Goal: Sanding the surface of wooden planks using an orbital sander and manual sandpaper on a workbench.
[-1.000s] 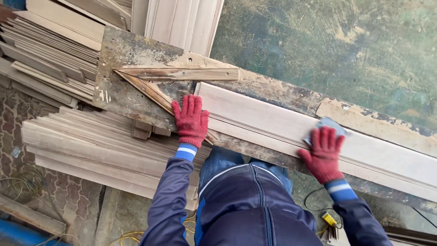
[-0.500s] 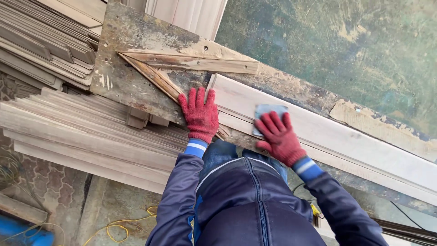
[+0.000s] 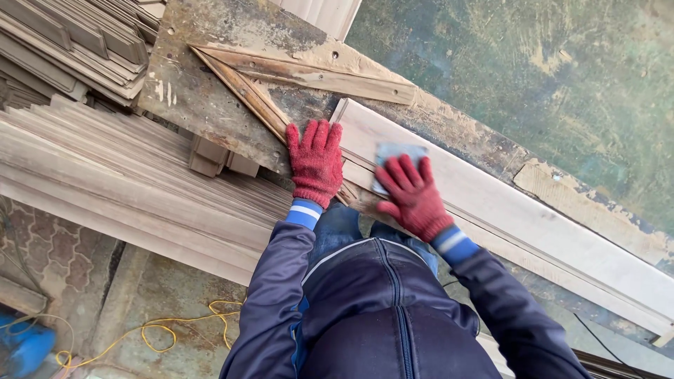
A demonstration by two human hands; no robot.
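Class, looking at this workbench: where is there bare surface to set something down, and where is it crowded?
Bare: the worn bench top left of the angled wooden strips, and the pale moulding right of the right hand. Crowded: around the left hand, and the stacked mouldings left.
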